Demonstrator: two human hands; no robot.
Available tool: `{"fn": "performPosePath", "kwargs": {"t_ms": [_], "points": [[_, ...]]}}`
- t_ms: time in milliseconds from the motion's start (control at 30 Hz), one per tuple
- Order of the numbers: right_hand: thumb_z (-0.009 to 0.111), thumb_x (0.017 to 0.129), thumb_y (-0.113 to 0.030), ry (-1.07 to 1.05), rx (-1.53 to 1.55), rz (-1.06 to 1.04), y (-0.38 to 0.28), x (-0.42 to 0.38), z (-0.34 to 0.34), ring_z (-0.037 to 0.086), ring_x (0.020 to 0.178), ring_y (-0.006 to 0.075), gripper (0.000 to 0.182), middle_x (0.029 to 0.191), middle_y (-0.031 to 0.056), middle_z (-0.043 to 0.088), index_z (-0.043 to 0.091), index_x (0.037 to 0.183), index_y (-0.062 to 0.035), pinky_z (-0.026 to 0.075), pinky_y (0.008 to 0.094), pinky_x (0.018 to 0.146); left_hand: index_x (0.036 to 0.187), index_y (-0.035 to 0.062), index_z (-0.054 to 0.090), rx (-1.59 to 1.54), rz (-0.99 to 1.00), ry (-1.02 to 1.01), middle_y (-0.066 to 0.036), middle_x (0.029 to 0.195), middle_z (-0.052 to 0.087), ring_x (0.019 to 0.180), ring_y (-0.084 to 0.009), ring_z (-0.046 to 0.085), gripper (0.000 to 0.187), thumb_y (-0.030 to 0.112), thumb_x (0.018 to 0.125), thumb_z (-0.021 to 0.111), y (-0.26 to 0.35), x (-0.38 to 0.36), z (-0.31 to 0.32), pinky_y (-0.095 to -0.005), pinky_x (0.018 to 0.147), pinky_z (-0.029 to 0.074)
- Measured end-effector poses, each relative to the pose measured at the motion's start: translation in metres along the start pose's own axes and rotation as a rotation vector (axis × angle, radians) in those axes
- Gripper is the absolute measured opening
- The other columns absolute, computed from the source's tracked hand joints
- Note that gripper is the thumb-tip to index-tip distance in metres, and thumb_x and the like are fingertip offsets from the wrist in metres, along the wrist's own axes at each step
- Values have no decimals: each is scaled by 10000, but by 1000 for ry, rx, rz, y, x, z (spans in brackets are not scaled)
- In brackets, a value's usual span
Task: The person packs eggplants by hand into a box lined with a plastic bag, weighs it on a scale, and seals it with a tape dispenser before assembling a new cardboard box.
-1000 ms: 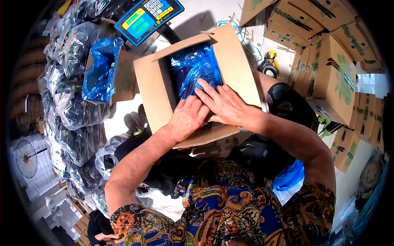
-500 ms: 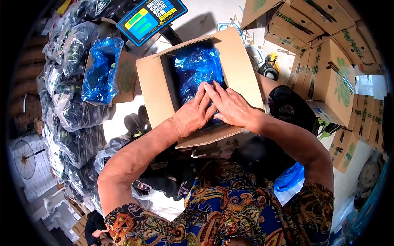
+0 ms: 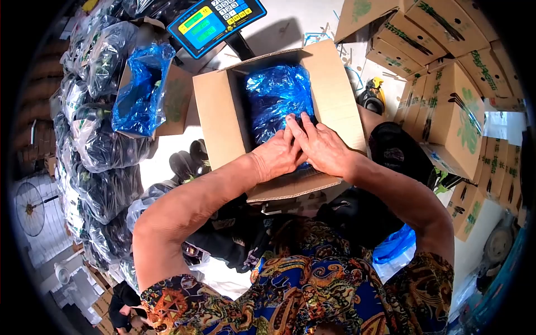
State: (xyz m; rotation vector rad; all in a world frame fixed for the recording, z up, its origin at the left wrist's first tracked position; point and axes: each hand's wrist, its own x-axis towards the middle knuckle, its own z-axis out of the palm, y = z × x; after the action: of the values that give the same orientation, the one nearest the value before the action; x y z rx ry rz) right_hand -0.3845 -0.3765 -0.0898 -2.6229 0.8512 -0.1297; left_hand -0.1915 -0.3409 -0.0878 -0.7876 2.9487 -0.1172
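An open cardboard box stands in front of me with its flaps spread. Inside it lies a shiny blue plastic bag, folded over contents that I cannot make out. My left hand rests on the near part of the bag, its fingers extended and partly covered by the other hand. Stretched flat, my right hand presses on the bag beside and slightly over the left fingers. Neither hand grips anything.
A digital scale display rises behind the box. To the left are a smaller box lined with blue plastic and piled clear bags of dark produce. Cardboard boxes are stacked at right, near a yellow-and-black tape dispenser. Another person is at lower left.
Both hands have slid slightly toward the near side of the box, and the left fingers now sit more under the right hand. The whole view has shifted a little.
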Motion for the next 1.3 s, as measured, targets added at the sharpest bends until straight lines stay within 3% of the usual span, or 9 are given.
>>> {"fn": "performPosePath", "kwargs": {"t_ms": [500, 633, 767, 833, 967, 1067, 1100, 1200, 1300], "points": [[565, 844, -114, 110, -203, -44, -3, -2, 3, 606, 1047, 278, 685, 1266, 269, 524, 304, 1444, 89, 445, 335, 948, 1073, 11, 679, -7, 128, -91, -288, 978, 643, 940, -516, 611, 351, 222, 826, 547, -6, 17, 4, -426, 609, 541], [563, 851, -143, 133, -434, -133, 2, 2, -26, 488, 1227, 290, 556, 1304, 175, 537, 459, 1371, 27, 356, 428, 1045, 1175, 128, 641, -56, -76, 147, -166, 1160, 609, 1164, -415, 524, 363, 253, 846, 547, -1, 8, 3, -458, 771, 484], [770, 748, -321, -17, 244, 58, -15, -25, -72, 525, 1187, 335, 676, 1293, 184, 564, 530, 1296, -7, 372, 459, 1010, 1397, 139, 452, -269, -246, -56, -74, 1406, 441, 1362, -297, 329, 983, 449, 556, 856, -8, 12, 0, -464, 882, 427], [788, 746, -349, -130, 444, -20, -34, -39, -83, 569, 1115, 347, 689, 1246, 191, 594, 537, 1292, -13, 404, 457, 968, 1385, 114, 454, -226, -272, 17, -90, 1395, 451, 1348, -299, 355, 763, 341, 717, 747, -3, 11, 3, -456, 886, 421], [811, 647, -337, 125, -9, -137, -43, -44, -30, 574, 901, 278, 553, 934, 90, 588, 590, 1064, -49, 430, 432, 811, 1352, 111, 497, -183, -284, 137, -100, 1393, 471, 1348, -310, 371, 554, 208, 818, 609, 5, 15, 20, -424, 864, 440], [798, 687, -343, 145, 26, -72, -39, -19, -47, 517, 1030, 293, 576, 1064, 119, 535, 523, 1095, -44, 390, 430, 880, 1204, 103, 636, -589, -190, 81, -101, 1399, 481, 1361, -331, 361, 498, 174, 722, 738, -22, 7, 8, -491, 971, 434], [799, 689, -351, 131, 37, -44, -36, -14, -51, 501, 1062, 298, 607, 1104, 129, 525, 510, 1121, -38, 381, 430, 899, 1128, 76, 676, -775, -14, 301, -128, 1255, 597, 1252, -334, 498, 398, 159, 748, 760, -40, 10, 20, -486, 980, 457], [789, 708, -437, 110, -66, 73, -21, -5, -32, 375, 1293, 355, 905, 1352, 203, 430, 390, 1372, 31, 313, 465, 1041, 1002, 2, 682, -1023, -437, 175, -158, 968, 695, 956, -341, 658, 256, 181, 828, 736, -77, -2, -31, -403, 875, 526], [787, 683, -511, 88, -60, 57, -19, 1, -25, 253, 1417, 388, 1052, 1500, 252, 300, 324, 1434, 60, 252, 474, 1122, 1186, 39, 611, -383, -669, 598, -173, 1198, 610, 1099, -371, 575, 401, 122, 811, 725, -100, -1, -49, -436, 946, 464]]}}
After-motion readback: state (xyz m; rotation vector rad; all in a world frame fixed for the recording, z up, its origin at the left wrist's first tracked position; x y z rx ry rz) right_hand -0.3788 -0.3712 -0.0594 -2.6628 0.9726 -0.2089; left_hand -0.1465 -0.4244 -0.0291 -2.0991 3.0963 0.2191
